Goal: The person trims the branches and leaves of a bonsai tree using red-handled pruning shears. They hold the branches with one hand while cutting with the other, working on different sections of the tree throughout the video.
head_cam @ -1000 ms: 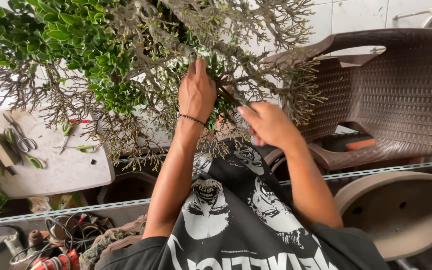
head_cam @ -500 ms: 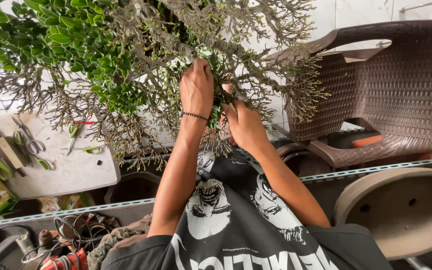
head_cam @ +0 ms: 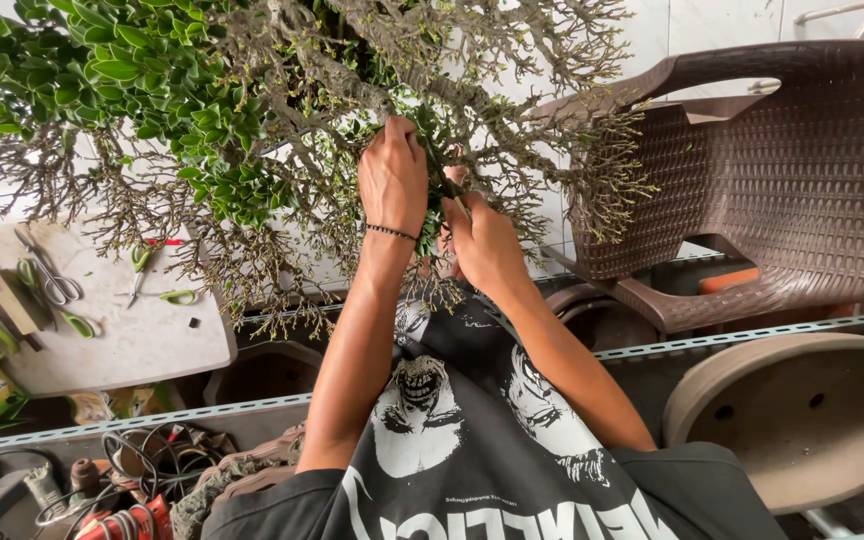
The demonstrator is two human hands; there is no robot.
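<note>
Apparently gripping twigs, both hands point(head_cam: 432, 205), chair point(head_cam: 782, 170) beside

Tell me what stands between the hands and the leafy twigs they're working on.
Nothing visible does. The left hand is already in among the small tree's twigs, and the right hand sits just beside it with a dark tool pushed into the same clump; only thin bare twigs cross around them.
</note>
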